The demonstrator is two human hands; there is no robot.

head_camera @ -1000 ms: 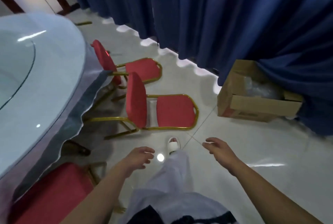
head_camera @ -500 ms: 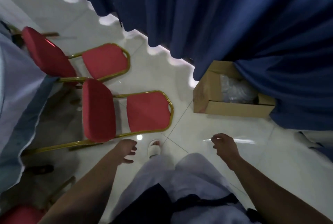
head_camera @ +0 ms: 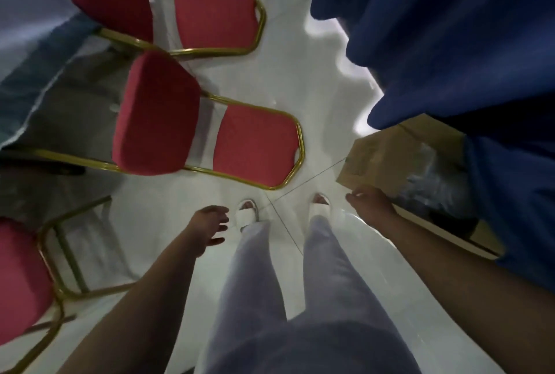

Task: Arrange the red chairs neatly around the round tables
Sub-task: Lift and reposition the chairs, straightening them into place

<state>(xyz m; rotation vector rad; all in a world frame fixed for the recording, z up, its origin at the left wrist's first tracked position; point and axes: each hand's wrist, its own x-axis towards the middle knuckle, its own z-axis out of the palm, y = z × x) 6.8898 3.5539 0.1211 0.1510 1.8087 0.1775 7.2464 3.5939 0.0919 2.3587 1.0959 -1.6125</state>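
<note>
The white tiled floor (head_camera: 315, 79) carries three red chairs (head_camera: 258, 145) and an open cardboard box (head_camera: 378, 157).

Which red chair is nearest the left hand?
The middle chair, its gold-framed backrest just ahead of the left hand. The far chair sits beyond it; the third chair is off to the left.

Red cloth-padded chairs (head_camera: 156, 115) have gold metal frames (head_camera: 210, 52); white tiled floor (head_camera: 300, 73) is glossy (mirror-smooth); dark-blue cloth curtain (head_camera: 450, 28) and brown cardboard box (head_camera: 375, 157) look matt.
</note>
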